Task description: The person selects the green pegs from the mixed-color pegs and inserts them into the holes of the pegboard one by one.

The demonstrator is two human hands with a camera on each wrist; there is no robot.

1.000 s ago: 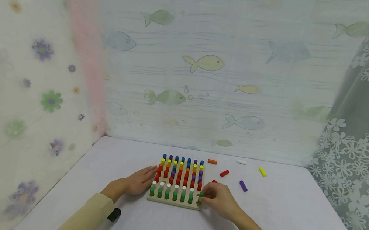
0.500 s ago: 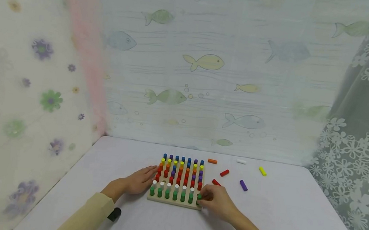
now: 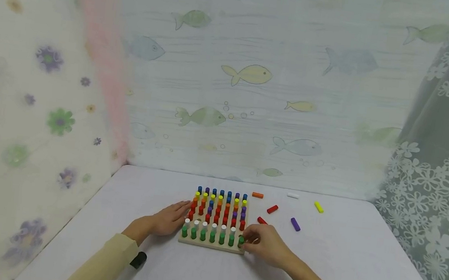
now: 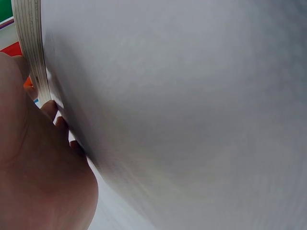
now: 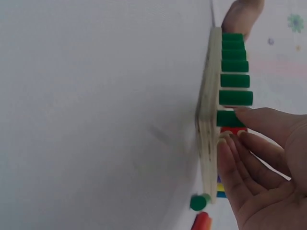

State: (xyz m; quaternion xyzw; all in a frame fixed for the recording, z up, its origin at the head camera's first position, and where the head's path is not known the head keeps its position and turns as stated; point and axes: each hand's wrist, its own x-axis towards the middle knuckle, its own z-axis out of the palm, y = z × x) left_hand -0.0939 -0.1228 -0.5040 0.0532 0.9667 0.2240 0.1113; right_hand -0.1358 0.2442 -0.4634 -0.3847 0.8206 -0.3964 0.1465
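A wooden pegboard (image 3: 212,246) lies on the table, with rows of coloured pegs standing in it. My right hand (image 3: 267,245) is at its near right corner, holding a green peg (image 5: 229,118) that stands upright in the last place of the near green row. The thumb touches this peg in the right wrist view, and the other fingers curl close by its far side. Along the board's left edge rests my left hand (image 3: 169,220), fingers extended against the side. White pegs (image 3: 205,226) stand behind the green row. A bare hole (image 3: 199,220) shows among the red pegs.
Loose pegs lie right of the board: orange (image 3: 257,195), white (image 3: 293,195), yellow (image 3: 319,207), purple (image 3: 295,224) and two red (image 3: 272,209). A loose green peg (image 5: 197,202) shows in the right wrist view. Patterned curtains (image 3: 251,115) surround the white table (image 3: 195,272).
The green peg in my right hand has moved slightly down and left into the near right corner place and stands straighter. My left hand has stayed put.
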